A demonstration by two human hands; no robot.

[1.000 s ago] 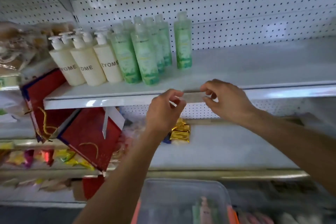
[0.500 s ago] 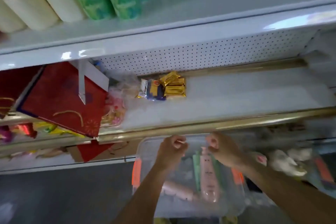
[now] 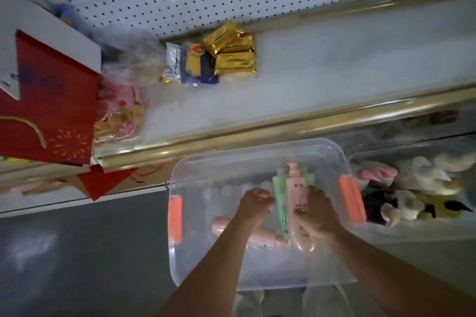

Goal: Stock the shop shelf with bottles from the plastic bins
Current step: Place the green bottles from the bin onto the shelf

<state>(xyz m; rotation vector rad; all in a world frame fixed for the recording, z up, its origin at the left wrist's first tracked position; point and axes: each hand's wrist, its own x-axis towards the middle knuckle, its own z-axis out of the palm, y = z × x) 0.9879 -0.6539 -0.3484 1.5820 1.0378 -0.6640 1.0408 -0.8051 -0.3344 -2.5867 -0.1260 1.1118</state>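
Both hands have dropped from the edge of the upper shelf, where they were a second ago, down into the clear plastic bin [image 3: 260, 152] in the lower middle of the frame. Half a second ago they were only just over its far rim; now they are deep inside it. The upper shelf with its cream and green bottles has gone out of view at the top.

The left hand [image 3: 253, 204] is curled into a loose fist just left of a green bottle [image 3: 279, 194]; whether it holds anything I cannot tell. The right hand [image 3: 315, 216] lies over the lower part of a pink pump bottle [image 3: 296, 188], fingers bent against it, apparently grasping it. The green and pink bottles lie side by side, touching, in the right half of the bin. Another pink bottle [image 3: 224, 224] lies crosswise in the bin, below the left wrist.

The lower shelf [image 3: 334, 64] now fills the upper half of the frame, with gold foil packets [image 3: 233, 58] near its back. A red gift bag [image 3: 49, 110] stays at the left edge. A second bin [image 3: 412, 233] with soft toys sits at the right.
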